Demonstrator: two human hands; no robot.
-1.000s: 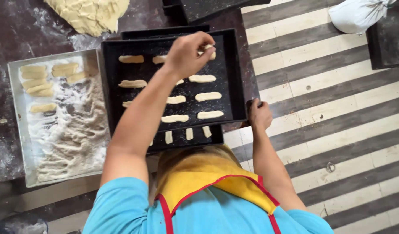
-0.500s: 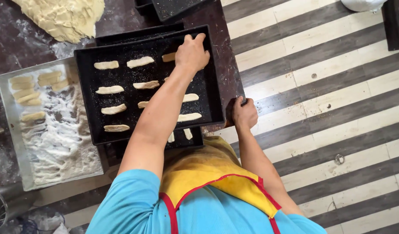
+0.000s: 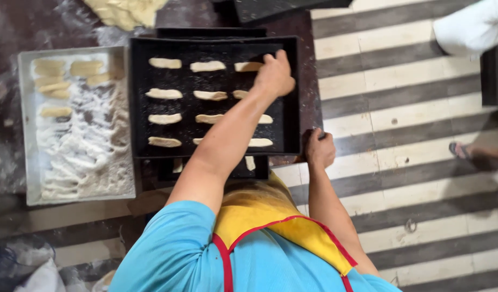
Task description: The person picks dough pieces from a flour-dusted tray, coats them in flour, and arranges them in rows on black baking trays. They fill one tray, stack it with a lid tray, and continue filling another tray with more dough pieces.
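The left hand reaches out over the black baking tray, toward its 1 o'clock corner, with the fingers curled together and the fingertips pointing down at a dough strip in the top row. That strip lies just at 9 o'clock from the fingertips, its right end tucked under them; whether they actually pinch it cannot be told, since the back of the hand covers the contact. More pale dough strips lie in rows across the tray, at 9 and 7 o'clock from the hand. The right hand sits at the tray's 5 o'clock corner, fingers folded over the table edge beside the rim. At 9 o'clock from the black tray stands a metal tray dusted with flour, holding a few more strips in its upper part. A lump of dough lies on the table at 11 o'clock. A striped floor spreads out at 3 o'clock.
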